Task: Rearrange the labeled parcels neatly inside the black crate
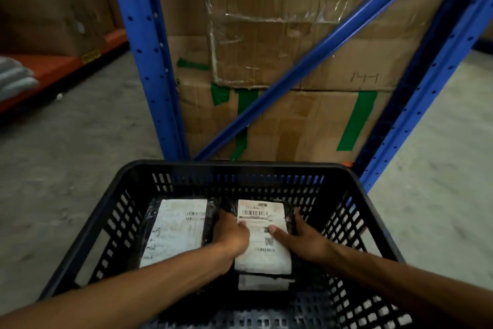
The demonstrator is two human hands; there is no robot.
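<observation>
A black slotted crate stands on the floor below me. Inside it, a black-wrapped parcel with a white barcode label lies right of centre. My left hand grips its left edge, thumb on the label. My right hand holds its right edge, thumb on the label too. A second labelled parcel lies flat in the crate's left half, beside the first. The white edge of a third parcel shows beneath the held one, mostly hidden.
A blue steel rack with a diagonal brace stands just behind the crate, holding stacked cardboard boxes with green tape. More boxes sit on an orange shelf at left. Bare concrete floor lies on both sides.
</observation>
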